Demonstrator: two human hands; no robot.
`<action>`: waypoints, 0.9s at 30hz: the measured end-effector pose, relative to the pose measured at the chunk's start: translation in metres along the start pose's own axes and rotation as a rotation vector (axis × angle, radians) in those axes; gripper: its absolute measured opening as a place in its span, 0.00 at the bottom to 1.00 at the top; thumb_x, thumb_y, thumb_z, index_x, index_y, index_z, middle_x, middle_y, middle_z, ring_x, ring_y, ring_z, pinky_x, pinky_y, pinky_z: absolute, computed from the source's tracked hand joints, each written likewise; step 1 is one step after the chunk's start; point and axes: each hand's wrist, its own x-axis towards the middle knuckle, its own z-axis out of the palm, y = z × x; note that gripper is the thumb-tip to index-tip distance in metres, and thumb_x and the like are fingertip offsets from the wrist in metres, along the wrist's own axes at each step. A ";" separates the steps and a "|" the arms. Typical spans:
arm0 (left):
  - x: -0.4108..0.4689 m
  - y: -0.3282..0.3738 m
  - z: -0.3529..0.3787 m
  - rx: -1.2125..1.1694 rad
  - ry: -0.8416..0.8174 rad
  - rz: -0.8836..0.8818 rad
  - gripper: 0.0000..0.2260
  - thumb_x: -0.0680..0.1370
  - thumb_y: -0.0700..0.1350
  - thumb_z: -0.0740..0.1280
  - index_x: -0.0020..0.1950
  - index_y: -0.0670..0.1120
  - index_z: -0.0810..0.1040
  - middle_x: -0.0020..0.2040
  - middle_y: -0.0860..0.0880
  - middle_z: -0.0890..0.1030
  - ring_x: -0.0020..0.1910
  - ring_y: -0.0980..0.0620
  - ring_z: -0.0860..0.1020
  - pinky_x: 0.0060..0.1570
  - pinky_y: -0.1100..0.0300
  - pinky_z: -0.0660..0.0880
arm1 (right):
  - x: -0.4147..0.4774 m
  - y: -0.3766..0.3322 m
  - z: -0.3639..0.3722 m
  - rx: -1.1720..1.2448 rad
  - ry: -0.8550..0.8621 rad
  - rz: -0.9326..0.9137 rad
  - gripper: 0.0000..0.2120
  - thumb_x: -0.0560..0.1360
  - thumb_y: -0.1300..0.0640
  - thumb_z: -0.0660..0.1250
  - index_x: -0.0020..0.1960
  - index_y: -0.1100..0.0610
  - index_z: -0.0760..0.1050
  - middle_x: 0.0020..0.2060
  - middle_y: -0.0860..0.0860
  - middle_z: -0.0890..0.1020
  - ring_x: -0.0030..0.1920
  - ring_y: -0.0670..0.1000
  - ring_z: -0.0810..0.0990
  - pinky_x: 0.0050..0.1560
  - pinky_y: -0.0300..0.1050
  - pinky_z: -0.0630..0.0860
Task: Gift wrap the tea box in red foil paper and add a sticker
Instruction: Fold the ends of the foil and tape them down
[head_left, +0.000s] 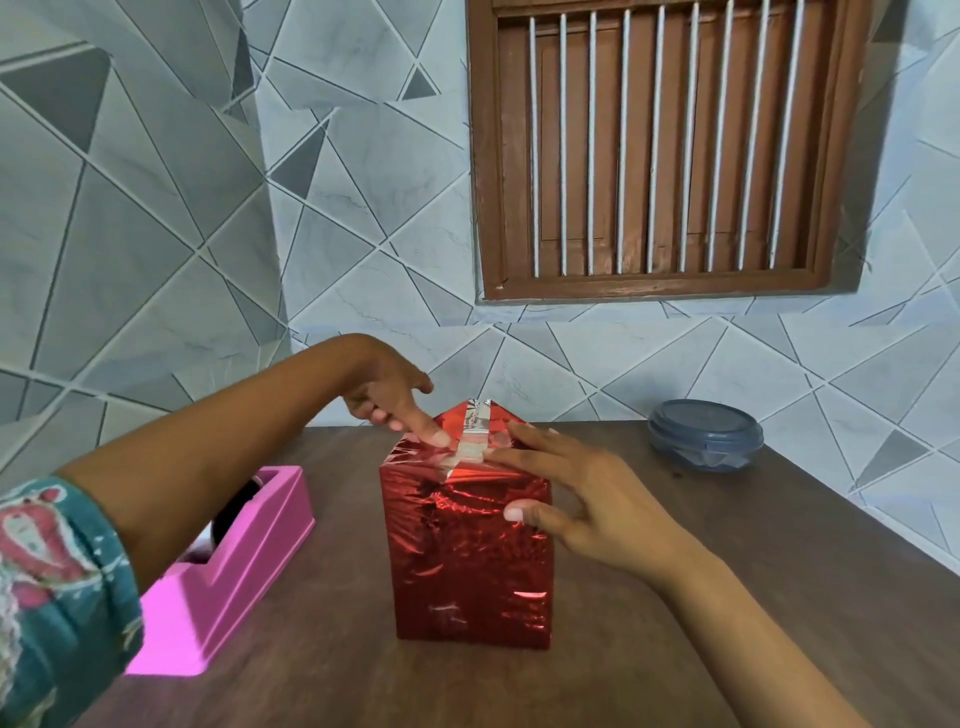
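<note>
The tea box (470, 551) stands upright at the middle of the wooden table, wrapped in shiny red foil paper. On its top, the foil flaps are folded in and a silvery strip (474, 434) shows along the seam. My left hand (395, 395) reaches over from the left and presses a fingertip down on the top fold. My right hand (576, 493) lies with straight fingers on the top's right side, its thumb against the front face. No sticker is visible.
A pink tape dispenser (234, 571) sits on the table (675, 597) left of the box, partly behind my left forearm. A blue lidded container (705, 434) stands at the back right by the tiled wall. A brown barred window is above.
</note>
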 end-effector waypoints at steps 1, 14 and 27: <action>-0.003 -0.006 -0.004 -0.011 0.030 -0.003 0.41 0.71 0.56 0.71 0.76 0.53 0.51 0.33 0.50 0.70 0.21 0.59 0.62 0.23 0.69 0.59 | 0.000 0.000 0.000 0.012 0.000 0.006 0.26 0.72 0.35 0.60 0.67 0.43 0.70 0.70 0.48 0.69 0.71 0.48 0.66 0.70 0.52 0.65; 0.014 0.035 0.035 -0.240 0.112 0.151 0.44 0.70 0.61 0.70 0.76 0.57 0.46 0.75 0.44 0.59 0.47 0.53 0.73 0.42 0.61 0.68 | -0.002 -0.005 0.001 0.070 -0.005 0.024 0.27 0.71 0.34 0.59 0.68 0.42 0.68 0.72 0.42 0.58 0.74 0.41 0.53 0.72 0.47 0.60; 0.014 0.016 0.032 -0.299 0.332 0.178 0.40 0.71 0.52 0.73 0.76 0.52 0.53 0.74 0.44 0.62 0.70 0.44 0.65 0.62 0.55 0.66 | -0.004 -0.005 0.001 0.077 -0.021 0.066 0.27 0.71 0.32 0.58 0.68 0.39 0.68 0.73 0.44 0.59 0.74 0.48 0.60 0.71 0.53 0.63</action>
